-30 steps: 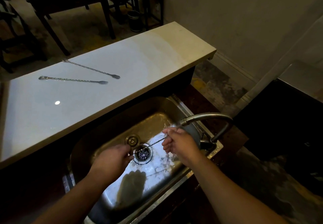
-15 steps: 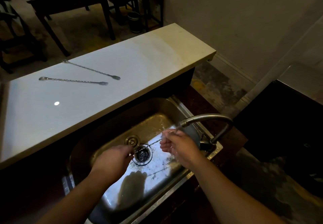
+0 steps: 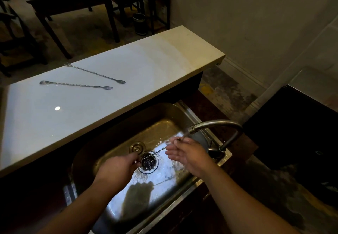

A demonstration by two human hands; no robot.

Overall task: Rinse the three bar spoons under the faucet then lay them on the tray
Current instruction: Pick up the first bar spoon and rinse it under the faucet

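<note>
- Step in hand: rinsing one bar spoon [image 3: 158, 150] in the sink [image 3: 117, 133]; by my reading the first of three, since the other two lie dry-looking on the counter [image 3: 155, 58].
- Landmark: the drain [image 3: 148, 162]. The spoon runs slantwise just above it, from lower left to upper right.
- Left hand [image 3: 117, 169], just left of the drain, pinches the spoon's low end between fingertips; closed on it.
- Right hand [image 3: 188, 151], right of the drain, sits under the faucet [image 3: 215, 125] spout, fingers loosely curled, the spoon's upper end at the fingertips. Cannot tell whether it truly grips or only rubs the metal.
- Water falls from the spout onto the right hand's fingers.
- Second spoon [image 3: 75, 84] and third spoon [image 3: 95, 73]: far up-left of the drain on the counter, near each other, fork ends pointing right, not touching.
- No tray in view.
- Next move, as I judge: finish the rinse, carry the wet spoon by one end to the tray, which must first be found outside this view, then reach up-left for the next spoon.
</note>
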